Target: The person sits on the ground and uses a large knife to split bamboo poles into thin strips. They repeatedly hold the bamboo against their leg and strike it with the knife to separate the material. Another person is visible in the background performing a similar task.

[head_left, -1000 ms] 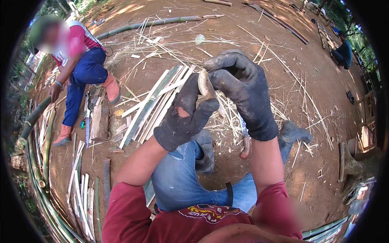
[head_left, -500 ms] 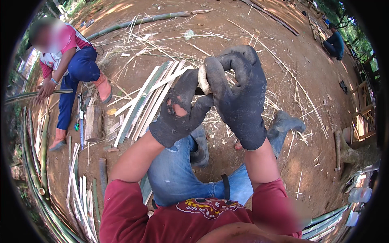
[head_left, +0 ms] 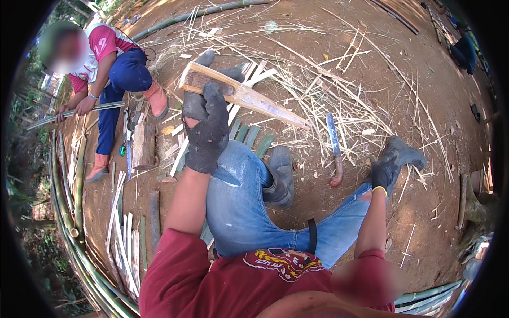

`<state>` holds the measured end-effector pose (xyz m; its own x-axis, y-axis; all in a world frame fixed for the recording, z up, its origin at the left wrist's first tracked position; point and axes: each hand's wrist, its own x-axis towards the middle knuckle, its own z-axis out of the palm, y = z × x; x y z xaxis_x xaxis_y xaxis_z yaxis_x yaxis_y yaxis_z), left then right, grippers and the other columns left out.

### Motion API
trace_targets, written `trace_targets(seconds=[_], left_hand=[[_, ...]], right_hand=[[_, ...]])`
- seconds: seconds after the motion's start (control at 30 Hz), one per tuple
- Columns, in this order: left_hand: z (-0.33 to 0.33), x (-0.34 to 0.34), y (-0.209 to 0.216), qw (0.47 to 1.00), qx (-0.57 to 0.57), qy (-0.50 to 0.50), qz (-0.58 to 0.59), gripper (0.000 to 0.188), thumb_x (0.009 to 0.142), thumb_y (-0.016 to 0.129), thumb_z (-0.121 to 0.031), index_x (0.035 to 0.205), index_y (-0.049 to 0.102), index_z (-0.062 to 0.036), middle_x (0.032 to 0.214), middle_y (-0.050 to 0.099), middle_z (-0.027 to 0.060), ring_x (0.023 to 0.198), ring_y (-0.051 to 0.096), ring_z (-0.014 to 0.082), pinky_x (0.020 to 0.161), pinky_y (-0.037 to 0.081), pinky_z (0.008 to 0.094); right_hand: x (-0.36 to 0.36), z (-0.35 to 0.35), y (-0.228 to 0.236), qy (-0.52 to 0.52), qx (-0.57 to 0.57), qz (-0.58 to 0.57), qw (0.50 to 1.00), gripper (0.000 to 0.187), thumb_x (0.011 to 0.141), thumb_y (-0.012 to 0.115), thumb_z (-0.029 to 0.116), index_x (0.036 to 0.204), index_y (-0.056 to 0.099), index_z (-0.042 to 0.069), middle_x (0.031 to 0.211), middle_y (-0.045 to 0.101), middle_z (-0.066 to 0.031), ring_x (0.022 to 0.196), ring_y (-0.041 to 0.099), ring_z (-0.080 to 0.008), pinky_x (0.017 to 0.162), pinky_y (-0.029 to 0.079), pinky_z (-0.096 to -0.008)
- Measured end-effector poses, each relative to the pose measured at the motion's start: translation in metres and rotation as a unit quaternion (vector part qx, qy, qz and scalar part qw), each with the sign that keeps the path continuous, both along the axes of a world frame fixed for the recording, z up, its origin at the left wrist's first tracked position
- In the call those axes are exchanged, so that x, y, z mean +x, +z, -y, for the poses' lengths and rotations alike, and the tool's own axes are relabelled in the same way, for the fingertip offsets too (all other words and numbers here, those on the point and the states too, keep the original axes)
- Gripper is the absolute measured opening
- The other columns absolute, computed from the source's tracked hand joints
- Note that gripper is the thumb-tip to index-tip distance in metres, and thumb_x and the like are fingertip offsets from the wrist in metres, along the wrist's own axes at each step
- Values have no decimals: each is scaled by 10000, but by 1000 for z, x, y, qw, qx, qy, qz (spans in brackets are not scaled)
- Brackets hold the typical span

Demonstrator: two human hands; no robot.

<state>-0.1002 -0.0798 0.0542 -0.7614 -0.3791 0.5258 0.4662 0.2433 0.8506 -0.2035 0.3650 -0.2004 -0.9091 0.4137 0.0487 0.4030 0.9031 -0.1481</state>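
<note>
My left hand [head_left: 205, 124], in a dark work glove with a torn hole on its back, is closed round a tapering piece of split bamboo [head_left: 253, 100]. The bamboo's wide end sits at the fingers and its pointed end reaches to the right. My right hand [head_left: 383, 174], also dark-gloved with a yellow cuff edge, is down by my right boot [head_left: 398, 153]; its fingers do not show distinctly. Between my legs and the shavings, a knife with a long blade [head_left: 333, 140] and a brown handle lies on the ground.
Thin bamboo shavings [head_left: 328, 100] litter the dirt ahead. At the left, a person [head_left: 116, 74] holds green strips, near a wood block [head_left: 143, 146] and another long blade [head_left: 128, 140]. Bamboo poles [head_left: 74, 233] lie at the far left, and split strips [head_left: 127, 238] beside them.
Both hands were together on a pale, curved-edged piece in front of me. My right hand has let go and moved down to the right boot; my left has moved left. The knife now shows.
</note>
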Motion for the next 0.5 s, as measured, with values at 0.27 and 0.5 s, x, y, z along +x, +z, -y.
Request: trace_targets(seconds=[0.27,0.5], left_hand=[[4,-8,0,995,36,-83,-31,564,1010,509,-361,1384,349,29,1173,628,275,1120,625,373,1000,478,502],[9,-4,-3,995,50,-77,-28,619,945,611,-455,1341,467,-1,1165,603,146,1090,598,292,980,471,452]], right_hand=[[17,94,-67,146,-123,204,960,888,818,693,541,1477,369,43,1303,544,-262,1223,538,-403,1014,448,-470],[5,80,-131,190,-124,177,958,601,823,693,282,1329,503,19,1098,661,-245,1030,653,-382,894,507,-484]])
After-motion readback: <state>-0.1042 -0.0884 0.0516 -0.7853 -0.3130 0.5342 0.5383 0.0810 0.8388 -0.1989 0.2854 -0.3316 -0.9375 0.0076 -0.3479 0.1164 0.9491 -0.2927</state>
